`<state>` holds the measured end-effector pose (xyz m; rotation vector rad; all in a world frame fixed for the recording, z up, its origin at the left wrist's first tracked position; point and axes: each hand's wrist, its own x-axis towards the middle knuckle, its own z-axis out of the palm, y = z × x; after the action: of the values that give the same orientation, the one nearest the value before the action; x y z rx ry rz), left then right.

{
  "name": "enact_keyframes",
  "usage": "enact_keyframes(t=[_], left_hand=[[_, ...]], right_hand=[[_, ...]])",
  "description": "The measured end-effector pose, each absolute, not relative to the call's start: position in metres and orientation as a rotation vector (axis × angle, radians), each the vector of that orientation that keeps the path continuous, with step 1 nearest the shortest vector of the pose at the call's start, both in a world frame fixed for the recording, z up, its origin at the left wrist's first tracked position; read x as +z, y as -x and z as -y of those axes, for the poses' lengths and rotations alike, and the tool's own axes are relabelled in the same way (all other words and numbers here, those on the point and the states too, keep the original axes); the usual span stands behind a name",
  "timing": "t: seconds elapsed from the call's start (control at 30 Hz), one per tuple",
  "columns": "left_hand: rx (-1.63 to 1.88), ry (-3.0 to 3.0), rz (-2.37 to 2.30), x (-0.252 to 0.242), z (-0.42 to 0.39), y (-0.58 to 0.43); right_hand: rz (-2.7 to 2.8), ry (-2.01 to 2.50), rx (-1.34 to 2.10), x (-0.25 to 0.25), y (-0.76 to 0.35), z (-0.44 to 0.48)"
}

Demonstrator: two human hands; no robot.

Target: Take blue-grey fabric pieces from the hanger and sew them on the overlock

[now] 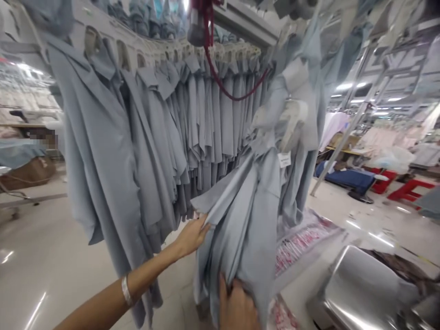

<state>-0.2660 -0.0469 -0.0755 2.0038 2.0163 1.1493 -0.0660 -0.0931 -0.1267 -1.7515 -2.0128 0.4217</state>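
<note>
A light blue-grey shirt [256,201] hangs in front of me on a white hanger [287,117], its cloth pulled out toward the left. My left hand [194,233], with a pale band on the wrist, pinches the edge of one sleeve. Lower down, my right hand [237,302] has its fingers bent around the lower part of the same shirt and is a little blurred. A small white tag [284,159] shows beside the shirt near the hanger.
Several like shirts [103,137] hang along a curved rail on the left and behind. A dark red cord [233,96] loops down from overhead. A shiny metal surface [367,284] stands at lower right, near printed plastic [302,243] on the floor. A slanted metal pole [338,149] rises at right.
</note>
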Motion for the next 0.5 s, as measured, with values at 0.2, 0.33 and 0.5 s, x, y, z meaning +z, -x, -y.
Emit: enact_keyframes(t=[0.2,0.33,0.5], left_hand=[[1.183,-2.014,-1.881,-0.099,0.103,0.213],[1.026,-2.136,-1.452,-0.08,0.127,0.167],[0.878,-1.907,-0.87,-0.008,0.1,0.128]], right_hand=[[2.023,1.405,0.852,-0.134,0.051,0.08],[1.758,1.249,1.11,-0.077,-0.001,0.098],[1.162,1.285,1.047,0.0,-0.053,0.096]])
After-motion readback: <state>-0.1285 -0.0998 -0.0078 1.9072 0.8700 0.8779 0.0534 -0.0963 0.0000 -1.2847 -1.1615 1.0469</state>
